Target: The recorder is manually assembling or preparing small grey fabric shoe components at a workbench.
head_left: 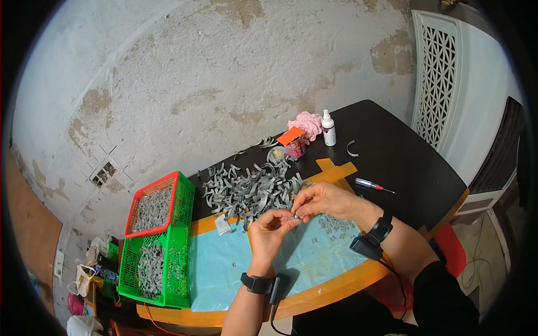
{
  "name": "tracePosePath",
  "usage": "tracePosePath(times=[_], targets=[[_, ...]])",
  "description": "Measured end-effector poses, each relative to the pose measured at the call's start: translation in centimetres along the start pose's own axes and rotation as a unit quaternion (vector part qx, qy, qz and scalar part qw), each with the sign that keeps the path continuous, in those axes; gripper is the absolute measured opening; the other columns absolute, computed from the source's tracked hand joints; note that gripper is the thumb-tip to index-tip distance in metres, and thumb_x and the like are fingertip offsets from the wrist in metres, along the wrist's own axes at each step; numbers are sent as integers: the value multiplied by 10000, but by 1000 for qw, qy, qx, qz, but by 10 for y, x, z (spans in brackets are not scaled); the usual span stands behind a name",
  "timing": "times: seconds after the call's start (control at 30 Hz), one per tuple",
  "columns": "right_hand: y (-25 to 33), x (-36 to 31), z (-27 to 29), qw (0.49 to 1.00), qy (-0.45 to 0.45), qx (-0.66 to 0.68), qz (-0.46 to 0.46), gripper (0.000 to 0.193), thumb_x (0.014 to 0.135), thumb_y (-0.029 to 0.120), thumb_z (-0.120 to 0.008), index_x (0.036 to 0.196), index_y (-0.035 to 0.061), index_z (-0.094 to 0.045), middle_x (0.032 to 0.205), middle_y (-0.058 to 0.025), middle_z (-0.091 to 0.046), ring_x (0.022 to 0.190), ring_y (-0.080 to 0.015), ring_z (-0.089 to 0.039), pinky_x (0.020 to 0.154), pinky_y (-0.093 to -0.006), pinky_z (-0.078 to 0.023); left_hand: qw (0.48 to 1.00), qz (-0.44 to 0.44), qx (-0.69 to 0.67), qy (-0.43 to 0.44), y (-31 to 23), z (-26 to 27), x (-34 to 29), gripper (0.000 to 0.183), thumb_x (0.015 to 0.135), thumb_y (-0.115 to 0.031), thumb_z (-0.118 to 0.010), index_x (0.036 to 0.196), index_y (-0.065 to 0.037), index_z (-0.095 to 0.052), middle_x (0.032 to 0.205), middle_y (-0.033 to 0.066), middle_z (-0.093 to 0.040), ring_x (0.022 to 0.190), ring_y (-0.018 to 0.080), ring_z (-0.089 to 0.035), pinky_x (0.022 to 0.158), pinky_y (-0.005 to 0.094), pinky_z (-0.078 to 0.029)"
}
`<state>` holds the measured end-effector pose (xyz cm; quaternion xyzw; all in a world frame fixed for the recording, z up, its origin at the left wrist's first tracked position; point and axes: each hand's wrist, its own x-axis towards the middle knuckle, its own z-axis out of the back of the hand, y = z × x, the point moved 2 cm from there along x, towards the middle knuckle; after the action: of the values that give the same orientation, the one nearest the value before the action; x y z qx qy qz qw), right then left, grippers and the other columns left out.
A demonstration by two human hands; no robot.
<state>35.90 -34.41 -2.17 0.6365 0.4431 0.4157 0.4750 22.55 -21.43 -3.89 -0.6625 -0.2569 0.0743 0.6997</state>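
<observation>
Over the light blue sheet (216, 280) on the table, my two hands meet at the fingertips. Between them is a small grey piece (293, 217), mostly hidden by the fingers. My left hand (270, 232) pinches it from the left, and my right hand (325, 200) pinches it from the upper right. Just beyond them lies a big heap of curved grey strips (252, 190). Several small grey pieces (334, 225) are scattered on the sheet under my right hand. Each wrist wears a black strap with a small box and cable.
At the left stand a green basket (178, 263) and a red-rimmed basket (176, 190), both filled with grey pieces. A screwdriver (374, 185), a white bottle (329, 129), a pink cloth (307, 124) and a tin (295, 148) sit toward the back. A wall rises behind the table.
</observation>
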Motion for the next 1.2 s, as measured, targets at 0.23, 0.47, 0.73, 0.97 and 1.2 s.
tracePosePath(times=[0.23, 0.47, 0.73, 0.97, 1.2], targets=[[-1, -1, 2, 1000, 1, -4, -31, 161, 826, 98, -697, 941, -5, -651, 865, -68, -666, 748, -122, -640, 695, -237, -510, 999, -37, -11, -6, -1, -1, 0, 197, 731, 47, -757, 877, -6, -637, 862, 59, -668, 757, 101, -627, 688, 225, -517], [-5, 1, 0, 999, -2, 5, -49, 187, 818, 98, -695, 949, 10, -595, 852, -53, -642, 748, -118, -631, 683, -227, -502, 982, -92, 163, -8, -9, 1, -2, 213, 696, -8, -797, 843, -26, -644, 813, 34, -675, 736, 85, -628, 662, 224, -508], [-1, 2, -7, 1000, -6, 23, -14, 209, 812, 74, -682, 969, 13, -558, 856, -47, -620, 743, -110, -606, 688, -234, -492, 971, -144, 191, -16, -19, 0, -1, 206, 672, -37, -810, 828, -32, -676, 823, 27, -655, 739, 96, -613, 641, 218, -493], [2, 2, -8, 999, -9, 37, 10, 198, 819, 73, -670, 963, 16, -547, 881, -51, -615, 761, -110, -605, 699, -239, -500, 993, -106, 38, 23, -11, 10, 5, 134, 749, 37, -732, 868, -13, -693, 931, 62, -636, 858, 126, -600, 724, 235, -495], [2, 2, -9, 998, -18, 59, 10, 181, 815, 50, -675, 943, 17, -551, 859, -59, -615, 754, -119, -608, 697, -244, -502, 994, -103, 11, -22, -6, 6, 3, 143, 752, 49, -724, 877, -21, -718, 977, 59, -616, 862, 139, -577, 747, 245, -473]])
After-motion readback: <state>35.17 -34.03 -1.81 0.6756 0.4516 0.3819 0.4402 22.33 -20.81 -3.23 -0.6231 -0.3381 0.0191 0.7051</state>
